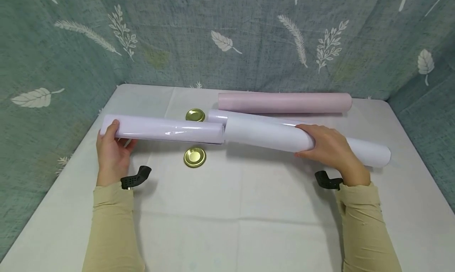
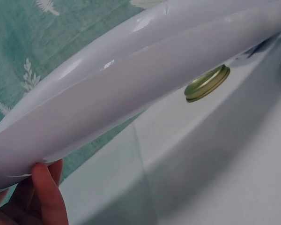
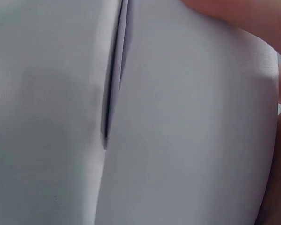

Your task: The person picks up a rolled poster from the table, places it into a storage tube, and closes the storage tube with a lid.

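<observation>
A glossy pale lilac roll (image 1: 167, 129) slants over the left half of the table. My left hand (image 1: 113, 155) holds it by its left end, thumb on top and fingers beneath; in the left wrist view the fingertips (image 2: 49, 192) press its underside. To the right, my right hand (image 1: 328, 149) grips a matte white roll (image 1: 266, 134) from above, around its middle. The facing ends of these two rolls come together near the table's centre. In the right wrist view the white roll (image 3: 192, 122) fills much of the picture, fingers curving round its far side.
Another lilac roll (image 1: 217, 116) lies behind the white one, mostly hidden by it. Further back, a pink roll (image 1: 284, 102) lies along the table's rear edge. Two gold jar lids, a front one (image 1: 194, 157) and a rear one (image 1: 195, 114), flank the held lilac roll.
</observation>
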A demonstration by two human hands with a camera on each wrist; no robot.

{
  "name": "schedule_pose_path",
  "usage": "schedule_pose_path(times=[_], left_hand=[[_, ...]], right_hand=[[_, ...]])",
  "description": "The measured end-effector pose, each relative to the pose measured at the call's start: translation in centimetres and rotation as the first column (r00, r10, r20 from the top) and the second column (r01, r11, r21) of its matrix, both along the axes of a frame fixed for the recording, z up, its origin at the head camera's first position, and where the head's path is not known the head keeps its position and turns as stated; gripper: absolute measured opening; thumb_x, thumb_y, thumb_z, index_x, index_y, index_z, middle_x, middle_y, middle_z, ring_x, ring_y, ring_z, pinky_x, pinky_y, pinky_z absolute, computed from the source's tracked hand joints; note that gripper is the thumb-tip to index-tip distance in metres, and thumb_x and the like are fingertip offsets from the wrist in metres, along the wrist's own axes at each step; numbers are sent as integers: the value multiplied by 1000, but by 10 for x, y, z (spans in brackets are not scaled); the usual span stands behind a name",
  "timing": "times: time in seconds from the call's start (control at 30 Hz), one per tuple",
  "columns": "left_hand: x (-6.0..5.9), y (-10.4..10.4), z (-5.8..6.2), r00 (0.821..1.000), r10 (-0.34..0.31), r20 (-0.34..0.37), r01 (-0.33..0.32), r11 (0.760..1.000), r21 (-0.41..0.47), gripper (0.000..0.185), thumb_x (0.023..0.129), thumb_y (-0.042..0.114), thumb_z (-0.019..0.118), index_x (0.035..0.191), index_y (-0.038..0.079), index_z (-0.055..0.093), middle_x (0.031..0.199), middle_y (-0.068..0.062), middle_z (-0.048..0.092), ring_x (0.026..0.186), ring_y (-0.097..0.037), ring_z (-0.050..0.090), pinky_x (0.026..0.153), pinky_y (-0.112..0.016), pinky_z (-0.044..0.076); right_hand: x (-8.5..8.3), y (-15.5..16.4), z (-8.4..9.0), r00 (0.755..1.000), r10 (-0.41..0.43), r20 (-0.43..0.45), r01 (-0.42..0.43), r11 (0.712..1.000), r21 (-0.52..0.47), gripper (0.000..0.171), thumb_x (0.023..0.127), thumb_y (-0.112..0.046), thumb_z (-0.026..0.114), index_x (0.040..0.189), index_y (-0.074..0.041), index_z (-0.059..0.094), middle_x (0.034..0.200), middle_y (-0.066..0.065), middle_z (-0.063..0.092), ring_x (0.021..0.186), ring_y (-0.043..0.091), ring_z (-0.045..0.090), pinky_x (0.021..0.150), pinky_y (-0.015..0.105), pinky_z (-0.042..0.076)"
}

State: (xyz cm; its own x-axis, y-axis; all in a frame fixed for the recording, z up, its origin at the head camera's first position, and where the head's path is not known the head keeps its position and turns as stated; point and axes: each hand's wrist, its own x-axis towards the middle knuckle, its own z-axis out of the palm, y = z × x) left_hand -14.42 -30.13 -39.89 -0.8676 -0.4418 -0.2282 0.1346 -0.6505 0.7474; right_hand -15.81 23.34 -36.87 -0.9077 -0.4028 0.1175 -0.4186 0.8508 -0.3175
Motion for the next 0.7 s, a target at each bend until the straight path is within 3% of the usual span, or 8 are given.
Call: schedule_pose_path(times=[0.23, 0.47, 0.7], left_hand=[[-2, -2, -3, 1000, -8, 22, 9, 999, -47, 51, 77, 22, 71, 119, 16, 42, 117, -6, 46, 94, -22, 50, 68, -33, 42], [-2, -2, -7, 999, -24, 40, 24, 1000, 1, 54, 74, 23, 73, 119, 17, 43, 116, -6, 46, 95, -22, 50, 70, -34, 43], [1, -2, -10, 996, -79, 40, 76, 996, 54, 55, 75, 20, 73, 122, 16, 45, 119, -6, 42, 101, -24, 47, 74, -36, 47]], right_hand=[[2, 1, -4, 997, 3, 72, -5, 1000, 28, 73, 60, -48, 77, 124, -28, 48, 117, -3, 55, 100, 21, 52, 78, 43, 40], [1, 2, -8, 993, 13, 117, -19, 999, 47, 73, 60, -49, 77, 125, -31, 48, 116, -5, 55, 97, 19, 52, 77, 41, 40], [1, 1, -10, 993, 13, 119, -18, 999, 40, 76, 60, -49, 77, 126, -30, 47, 117, -3, 56, 99, 20, 52, 77, 42, 40]])
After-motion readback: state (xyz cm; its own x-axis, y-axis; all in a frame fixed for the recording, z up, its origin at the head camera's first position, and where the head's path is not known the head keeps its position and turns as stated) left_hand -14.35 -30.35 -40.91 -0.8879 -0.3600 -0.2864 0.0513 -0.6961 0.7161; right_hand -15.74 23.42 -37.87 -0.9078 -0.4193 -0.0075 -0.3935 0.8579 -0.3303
